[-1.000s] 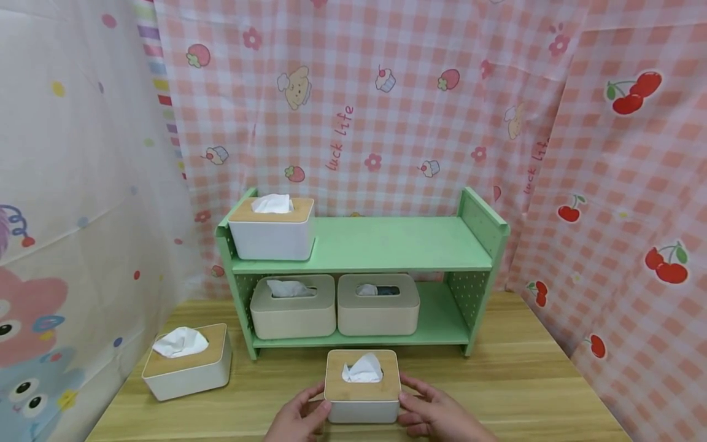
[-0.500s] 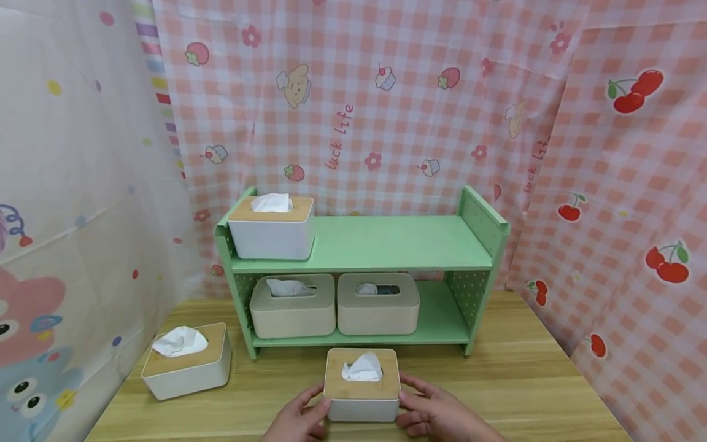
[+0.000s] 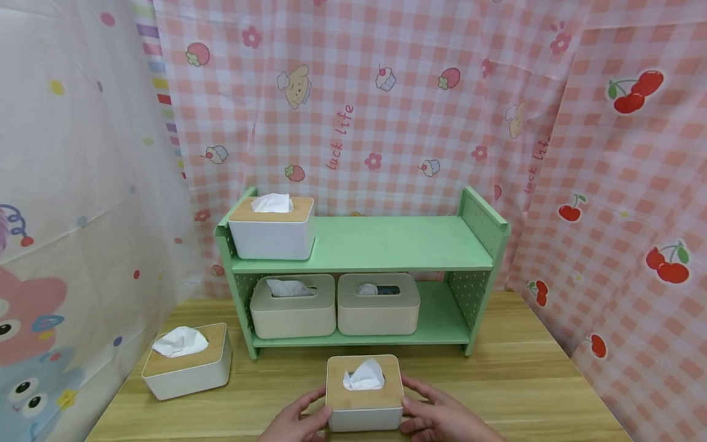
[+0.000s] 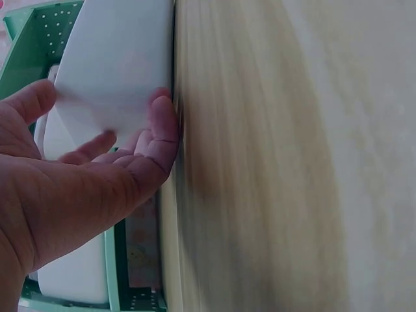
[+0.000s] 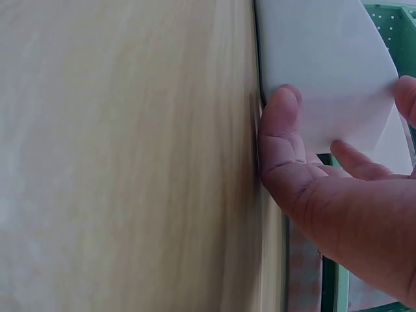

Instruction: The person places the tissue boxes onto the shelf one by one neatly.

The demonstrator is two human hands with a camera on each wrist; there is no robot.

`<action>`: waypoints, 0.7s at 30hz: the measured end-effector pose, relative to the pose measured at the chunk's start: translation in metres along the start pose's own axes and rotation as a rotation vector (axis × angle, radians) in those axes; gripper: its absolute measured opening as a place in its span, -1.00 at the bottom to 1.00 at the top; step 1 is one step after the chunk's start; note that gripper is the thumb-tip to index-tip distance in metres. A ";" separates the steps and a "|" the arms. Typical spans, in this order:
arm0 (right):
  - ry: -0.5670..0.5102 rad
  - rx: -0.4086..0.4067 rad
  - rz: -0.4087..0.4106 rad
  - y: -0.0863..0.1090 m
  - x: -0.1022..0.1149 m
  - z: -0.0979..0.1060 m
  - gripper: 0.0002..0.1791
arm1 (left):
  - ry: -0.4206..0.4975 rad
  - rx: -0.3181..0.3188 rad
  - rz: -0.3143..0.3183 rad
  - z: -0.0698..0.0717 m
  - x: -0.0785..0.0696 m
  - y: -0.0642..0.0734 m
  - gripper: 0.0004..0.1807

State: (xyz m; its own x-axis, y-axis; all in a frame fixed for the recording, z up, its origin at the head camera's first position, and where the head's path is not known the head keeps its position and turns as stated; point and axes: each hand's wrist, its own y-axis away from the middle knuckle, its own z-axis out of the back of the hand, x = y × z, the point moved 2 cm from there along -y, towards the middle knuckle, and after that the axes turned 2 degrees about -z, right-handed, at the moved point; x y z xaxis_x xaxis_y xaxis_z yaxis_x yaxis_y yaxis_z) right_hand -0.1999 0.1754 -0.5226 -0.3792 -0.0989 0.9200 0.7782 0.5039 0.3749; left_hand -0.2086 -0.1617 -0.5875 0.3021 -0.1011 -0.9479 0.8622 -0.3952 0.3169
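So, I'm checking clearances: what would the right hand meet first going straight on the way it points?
The nearest tissue box, at its right side; the right hand seems to touch it, though contact is hard to judge.

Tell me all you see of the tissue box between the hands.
The tissue box has smooth white walls, rounded corners and a wood-look top; white tissue pokes from its slot. It looks upright, in front of the green shelf, held between the left hand and right hand at opposite ends. Whether its base touches the table, I can't tell.
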 end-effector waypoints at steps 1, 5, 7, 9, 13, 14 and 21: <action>-0.003 0.005 0.000 0.000 0.000 0.000 -0.07 | 0.019 0.015 -0.002 0.005 0.009 -0.006 0.07; -0.002 0.016 0.001 0.000 0.000 0.002 -0.08 | 0.057 0.051 -0.021 0.018 0.034 -0.025 0.08; 0.000 0.012 -0.007 0.000 0.001 0.004 -0.08 | 0.089 0.055 -0.006 0.022 0.039 -0.030 0.07; -0.003 0.016 -0.014 -0.001 0.001 0.005 -0.08 | 0.102 0.059 0.003 0.024 0.041 -0.032 0.04; -0.031 0.070 -0.013 -0.002 0.001 0.007 -0.05 | 0.131 0.068 0.016 0.026 0.043 -0.034 0.01; -0.038 0.088 -0.009 -0.003 0.001 0.007 -0.05 | 0.140 0.072 0.016 0.026 0.042 -0.034 0.02; -0.022 0.131 0.018 -0.005 0.001 0.008 -0.06 | 0.142 0.075 -0.002 0.006 -0.004 0.002 0.11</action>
State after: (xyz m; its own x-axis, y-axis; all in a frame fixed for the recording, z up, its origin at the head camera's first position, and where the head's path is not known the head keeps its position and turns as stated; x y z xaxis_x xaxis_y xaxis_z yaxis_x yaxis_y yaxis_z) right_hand -0.2083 0.1797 -0.5250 -0.3778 -0.0702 0.9232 0.7134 0.6135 0.3386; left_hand -0.2107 -0.1671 -0.5836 0.3590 0.0276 -0.9329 0.8319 -0.4628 0.3064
